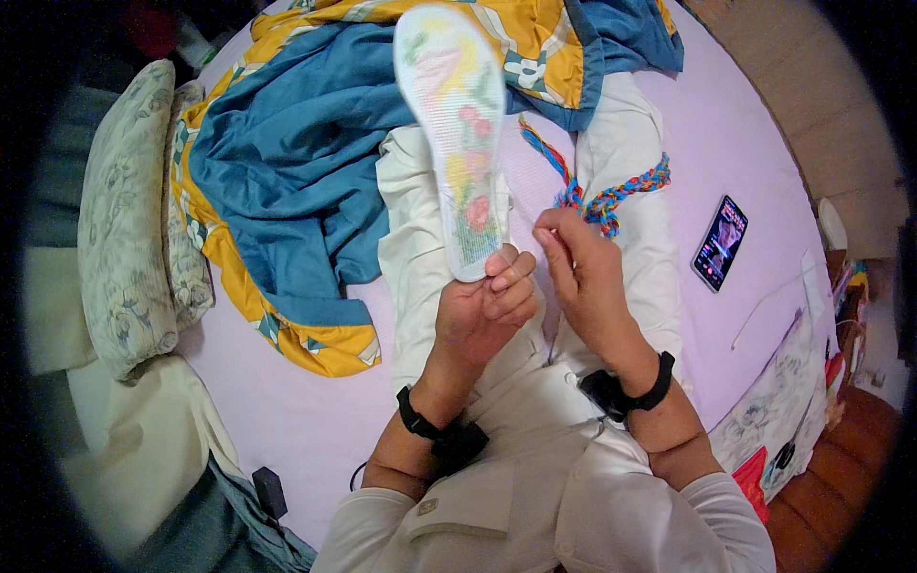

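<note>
A white shoe insole (451,124) with a stitched pattern of pink flowers, yellow patches and green leaves stands over my lap, wide end away from me. My left hand (485,310) is closed on its narrow end, thumb and fingers pinching the edge. Just right of the insole, apart from it, my right hand (590,279) is closed in a pinch; whatever is between its fingertips is too small to make out. Beyond that hand a braided bundle of red, blue and yellow threads (626,194) lies across my white-trousered leg, its loose strands trailing to the left.
I sit on a lilac bedsheet (726,143). A blue and yellow quilt (296,162) is heaped ahead and to the left, beside a floral pillow (124,229). To the right lies a phone (719,244) with its screen lit. A small black box (269,492) rests at lower left.
</note>
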Available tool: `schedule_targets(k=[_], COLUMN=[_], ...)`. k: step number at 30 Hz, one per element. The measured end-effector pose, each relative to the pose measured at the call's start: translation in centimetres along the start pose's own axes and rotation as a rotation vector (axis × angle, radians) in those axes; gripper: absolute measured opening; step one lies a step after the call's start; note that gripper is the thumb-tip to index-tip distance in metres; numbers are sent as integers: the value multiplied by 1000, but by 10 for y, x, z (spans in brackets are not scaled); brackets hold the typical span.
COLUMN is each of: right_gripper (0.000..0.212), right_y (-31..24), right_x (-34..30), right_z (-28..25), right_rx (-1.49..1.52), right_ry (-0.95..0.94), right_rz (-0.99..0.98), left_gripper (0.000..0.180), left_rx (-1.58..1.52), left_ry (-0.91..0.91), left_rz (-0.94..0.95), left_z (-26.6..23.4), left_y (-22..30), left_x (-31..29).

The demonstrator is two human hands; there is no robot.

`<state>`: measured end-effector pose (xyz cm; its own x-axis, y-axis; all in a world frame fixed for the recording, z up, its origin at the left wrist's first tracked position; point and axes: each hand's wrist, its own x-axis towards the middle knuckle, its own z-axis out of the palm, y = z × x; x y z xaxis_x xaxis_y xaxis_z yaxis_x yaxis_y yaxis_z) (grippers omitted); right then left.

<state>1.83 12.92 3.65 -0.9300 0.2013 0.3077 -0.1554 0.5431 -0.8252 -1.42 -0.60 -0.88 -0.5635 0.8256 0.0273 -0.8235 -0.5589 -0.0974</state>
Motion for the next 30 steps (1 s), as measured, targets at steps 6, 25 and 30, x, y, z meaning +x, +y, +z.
schedule_targets(k=[6, 25, 30], right_gripper=[16, 14, 12], right_y=[-9, -8, -1], right_x=[-4, -3, -5], right_z=[2, 0, -1], right_rx=[-59, -125, 102], right_ry=[-58, -52, -82], right_rz=[-160, -205, -148], left_gripper=[12, 16, 18], left_rx=[11, 117, 266], left_ry=[9, 79, 163], left_rz=[-22, 2, 93], left_z=[-4, -4, -5], left_y=[0, -3, -6], left_x=[-2, -2, -3])
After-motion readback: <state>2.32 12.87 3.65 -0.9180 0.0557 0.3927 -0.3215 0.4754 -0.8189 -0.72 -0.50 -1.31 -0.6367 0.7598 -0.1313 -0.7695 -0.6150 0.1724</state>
